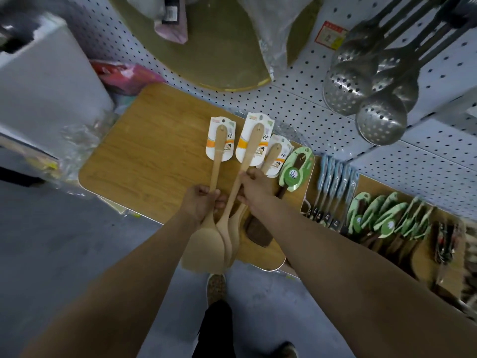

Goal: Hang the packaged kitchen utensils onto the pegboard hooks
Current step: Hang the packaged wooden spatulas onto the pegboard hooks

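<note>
Leftmost carded wooden spatula [218, 151] sits in front of a wood-grain board [144, 151] below the pegboard [296, 99], left hand [201, 202] curled round its handle, right hand [254, 188] pinching the next spatula [251, 148] by the handle, w/ a green-carded dark spatula [296, 169] just right & steel skimmers [382, 120] upper right.

On my feed a large wooden board [154, 151] with rounded corners fills the centre. At twelve o'clock I see a round olive-green board [219, 55], its lower edge just above the wooden one. A big white box [44, 81] stands at ten o'clock, with crumpled clear wrap [77, 143] at its foot. A red and pink packet [124, 76] lies between the box and the wooden board. At two o'clock a bunch of perforated steel skimmers [361, 91] hangs bowls-down, with a small red label [331, 34] just beside the handles. Grey floor [64, 241] lies at eight o'clock.
</note>
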Demonstrator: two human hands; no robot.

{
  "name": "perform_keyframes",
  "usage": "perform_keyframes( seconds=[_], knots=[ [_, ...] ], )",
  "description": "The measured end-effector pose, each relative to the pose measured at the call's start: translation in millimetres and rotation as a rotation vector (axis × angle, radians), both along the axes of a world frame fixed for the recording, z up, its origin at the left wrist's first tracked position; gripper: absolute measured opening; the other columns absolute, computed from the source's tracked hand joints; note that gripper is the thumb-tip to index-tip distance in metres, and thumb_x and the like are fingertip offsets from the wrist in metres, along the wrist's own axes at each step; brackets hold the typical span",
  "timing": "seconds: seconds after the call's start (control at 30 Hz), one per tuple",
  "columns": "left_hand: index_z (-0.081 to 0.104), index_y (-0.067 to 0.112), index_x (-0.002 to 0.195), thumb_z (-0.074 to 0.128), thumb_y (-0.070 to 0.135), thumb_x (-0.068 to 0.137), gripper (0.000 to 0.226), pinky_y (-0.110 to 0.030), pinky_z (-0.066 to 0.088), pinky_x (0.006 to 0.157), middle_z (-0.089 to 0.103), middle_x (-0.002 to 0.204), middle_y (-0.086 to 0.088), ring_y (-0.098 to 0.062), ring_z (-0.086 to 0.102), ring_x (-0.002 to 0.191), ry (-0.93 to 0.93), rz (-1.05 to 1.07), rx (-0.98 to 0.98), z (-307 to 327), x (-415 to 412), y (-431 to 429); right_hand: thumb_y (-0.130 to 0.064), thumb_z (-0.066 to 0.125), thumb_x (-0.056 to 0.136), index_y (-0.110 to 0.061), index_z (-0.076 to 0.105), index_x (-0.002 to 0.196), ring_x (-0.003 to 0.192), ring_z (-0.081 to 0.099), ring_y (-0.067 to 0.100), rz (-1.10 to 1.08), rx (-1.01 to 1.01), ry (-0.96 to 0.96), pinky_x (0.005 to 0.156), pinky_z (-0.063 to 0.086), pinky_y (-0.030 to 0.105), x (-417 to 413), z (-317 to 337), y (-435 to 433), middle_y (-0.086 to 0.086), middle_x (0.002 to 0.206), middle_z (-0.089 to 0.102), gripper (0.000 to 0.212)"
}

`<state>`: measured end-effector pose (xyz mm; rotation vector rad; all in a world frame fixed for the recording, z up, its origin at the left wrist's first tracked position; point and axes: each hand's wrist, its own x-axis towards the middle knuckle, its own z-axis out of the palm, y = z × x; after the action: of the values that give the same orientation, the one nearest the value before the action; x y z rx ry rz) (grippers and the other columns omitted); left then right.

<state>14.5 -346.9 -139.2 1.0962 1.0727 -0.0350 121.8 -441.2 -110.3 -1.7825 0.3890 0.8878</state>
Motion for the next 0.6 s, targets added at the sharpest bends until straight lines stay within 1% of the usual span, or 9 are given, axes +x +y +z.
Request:
perform_keyframes(
  seconds=[0.07,0.13,0.17,0.23,0.27,0.3,0.37,0.5,0.6],
  knots=[
    [0.046,0.011,0.091,0.061,0.005,0.096,0.017,-0.035,0.054,0.059,0.073,0.066,-0.008,-0.016,0.063,0.049,-0.024,0.041,-0.011,11,-7,-11,-0.025,0.058,0.102,-0.019,0.060,0.102,0.079,0.065,0.022,0.008,0.041,-0.036,0.079,0.062,0.043,-3,13,-16,0.010,0.094,0.066,0.007],
    [0.044,0.012,0.094,0.060,0.007,0.097,0.017,-0.032,0.051,0.057,0.073,0.070,-0.007,-0.013,0.061,0.047,-0.036,0.029,0.015,25,-16,-29,-0.025,0.058,0.102,-0.017,0.061,0.110,0.086,0.069,0.026,0.012,0.080,-0.057,0.081,0.062,0.044,-4,24,-39,0.012,0.100,0.068,0.012],
    [0.046,0.011,0.095,0.059,0.008,0.097,0.014,-0.031,0.050,0.058,0.074,0.073,-0.008,-0.011,0.061,0.048,-0.039,0.015,0.039,31,-20,-40,-0.025,0.058,0.102,-0.018,0.061,0.109,0.088,0.069,0.026,0.011,0.089,-0.070,0.082,0.063,0.044,-5,30,-54,0.011,0.102,0.069,0.011],
    [0.052,0.006,0.103,0.058,0.010,0.099,0.008,-0.027,0.050,0.058,0.073,0.076,-0.007,-0.011,0.060,0.051,-0.055,-0.022,0.088,47,-29,-71,-0.025,0.057,0.102,-0.022,0.063,0.097,0.083,0.068,0.023,-0.004,0.102,-0.099,0.080,0.062,0.041,-7,44,-92,0.008,0.092,0.068,0.008],
    [0.054,0.003,0.109,0.057,0.011,0.099,0.013,-0.026,0.049,0.057,0.072,0.078,-0.007,-0.013,0.058,0.054,-0.069,-0.038,0.099,54,-33,-91,-0.024,0.056,0.103,-0.024,0.063,0.092,0.080,0.066,0.023,-0.016,0.113,-0.118,0.077,0.060,0.040,-9,51,-115,0.007,0.089,0.066,0.012],
    [0.055,0.003,0.114,0.056,0.013,0.100,0.017,-0.025,0.049,0.054,0.072,0.080,-0.008,-0.013,0.056,0.054,-0.091,-0.049,0.107,62,-36,-112,-0.023,0.056,0.103,-0.024,0.062,0.091,0.079,0.065,0.023,-0.028,0.130,-0.135,0.074,0.059,0.039,-12,61,-139,0.007,0.088,0.065,0.014],
    [0.057,0.006,0.110,0.056,0.018,0.101,0.015,-0.019,0.047,0.046,0.072,0.084,-0.011,-0.011,0.054,0.051,-0.132,-0.097,0.157,80,-41,-160,-0.020,0.054,0.104,-0.021,0.061,0.090,0.076,0.064,0.022,-0.063,0.159,-0.176,0.068,0.057,0.036,-20,79,-194,0.006,0.086,0.066,0.016],
    [0.061,0.009,0.103,0.055,0.026,0.102,0.019,-0.025,0.046,0.046,0.074,0.079,-0.009,-0.014,0.056,0.048,-0.186,-0.237,0.213,114,-43,-272,-0.020,0.054,0.103,-0.022,0.062,0.085,0.078,0.057,0.028,-0.160,0.141,-0.276,0.077,0.056,0.049,-38,117,-322,0.009,0.084,0.060,0.020],
    [0.061,-0.002,0.109,0.051,0.018,0.103,0.023,-0.023,0.045,0.046,0.070,0.080,-0.010,-0.010,0.060,0.049,-0.267,-0.331,0.208,140,-36,-367,-0.027,0.057,0.101,-0.022,0.066,0.093,0.072,0.049,0.025,-0.254,0.156,-0.320,0.068,0.042,0.040,-50,149,-428,0.007,0.078,0.056,0.013]
  ],
)
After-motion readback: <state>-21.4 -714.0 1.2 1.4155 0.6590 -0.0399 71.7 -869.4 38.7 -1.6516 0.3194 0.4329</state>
